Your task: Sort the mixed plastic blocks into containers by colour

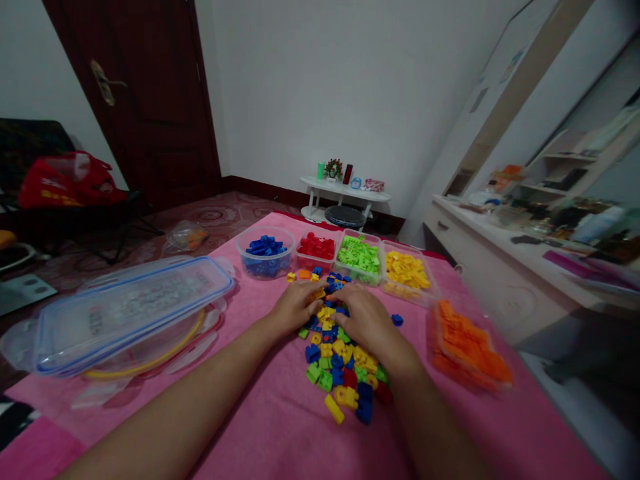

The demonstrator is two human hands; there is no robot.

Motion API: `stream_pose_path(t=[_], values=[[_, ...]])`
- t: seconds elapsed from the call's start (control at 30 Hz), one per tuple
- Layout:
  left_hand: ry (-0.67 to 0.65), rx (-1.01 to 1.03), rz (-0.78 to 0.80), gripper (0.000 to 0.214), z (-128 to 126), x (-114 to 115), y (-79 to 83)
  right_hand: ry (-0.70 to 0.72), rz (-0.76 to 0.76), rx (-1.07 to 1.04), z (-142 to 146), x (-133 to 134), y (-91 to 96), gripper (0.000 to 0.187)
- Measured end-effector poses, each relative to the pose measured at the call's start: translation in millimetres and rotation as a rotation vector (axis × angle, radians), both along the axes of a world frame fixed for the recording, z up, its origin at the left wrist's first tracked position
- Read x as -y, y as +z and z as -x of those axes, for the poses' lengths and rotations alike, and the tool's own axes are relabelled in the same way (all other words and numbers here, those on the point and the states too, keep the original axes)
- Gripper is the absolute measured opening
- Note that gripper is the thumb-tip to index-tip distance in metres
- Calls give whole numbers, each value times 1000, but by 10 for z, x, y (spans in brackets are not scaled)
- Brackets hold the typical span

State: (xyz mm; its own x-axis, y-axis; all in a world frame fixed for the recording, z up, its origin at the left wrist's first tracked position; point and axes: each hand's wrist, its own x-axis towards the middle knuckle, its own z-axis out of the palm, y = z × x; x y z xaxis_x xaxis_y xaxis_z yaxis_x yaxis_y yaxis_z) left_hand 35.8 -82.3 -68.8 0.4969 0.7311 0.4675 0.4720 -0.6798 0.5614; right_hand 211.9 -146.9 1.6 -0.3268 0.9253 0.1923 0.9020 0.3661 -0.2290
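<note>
A pile of small mixed-colour toy bricks lies on a pink cloth in front of me. My left hand rests palm down on the pile's far left edge, fingers curled among the bricks. Close beside it, my right hand lies over the pile's far right part, fingers bent into the bricks. Whether either hand grips a brick is hidden. Beyond the hands stand a tub of blue bricks, one of red, one of green and one of yellow.
A tub of orange bricks sits at the right, by the cloth's edge. Stacked clear lids lie at the left. A white dresser runs along the right; a low white table and a dark door are behind.
</note>
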Motion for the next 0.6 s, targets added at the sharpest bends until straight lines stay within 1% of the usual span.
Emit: stream_pose_path(t=[0.07,0.13,0.2,0.27,0.3,0.37,0.43,0.47,0.53,0.6], values=[[23,39,19,45,9,5,6,-14,-17,56,89,5,-68,24],[49,93,47,44,7,30,46,-35,-28,68,130,-5,-110,18],[68,195,87,42,-12,72,115,-58,-63,-24,135,-31,-123,14],[67,358,190,44,-47,115,189,-85,-79,-213,129,-67,-119,11],[56,455,267,46,-66,131,220,-100,-63,-331,127,-85,-116,12],[10,636,432,51,-101,144,256,-122,16,-554,122,-118,-111,13],[-17,751,532,52,-121,137,256,-125,87,-677,96,-137,-106,16],[-13,777,551,52,-124,130,247,-114,111,-687,70,-141,-99,17],[13,790,561,50,-124,117,226,-65,154,-645,-8,-136,-70,15],[36,795,568,49,-123,114,215,-2,236,-605,-104,-118,-18,11]])
